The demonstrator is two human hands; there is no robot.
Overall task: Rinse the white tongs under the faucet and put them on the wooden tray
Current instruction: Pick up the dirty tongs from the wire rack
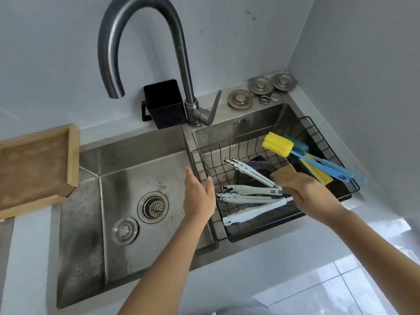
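While dark smudges mark their tips, white tongs [250, 196] lie in a black wire basket [318, 130] set in the right basin of a steel double sink [145, 160]; more than one pair lies there, overlapping. A person's right hand [304, 192] is at the tongs' hinge end, fingers curled down over it; whether the grip has closed on them cannot be told. The left hand [198, 196] hovers open, palm turned inward, over the divider just beside the basket. Yellow sponge brushes with blue handles [295, 151] rest across the basket's far corner. A curved grey faucet [145, 42] arches over the left basin, no water visible. A wooden tray [34, 167] sits on the surface at left, overhanging the basin's edge.
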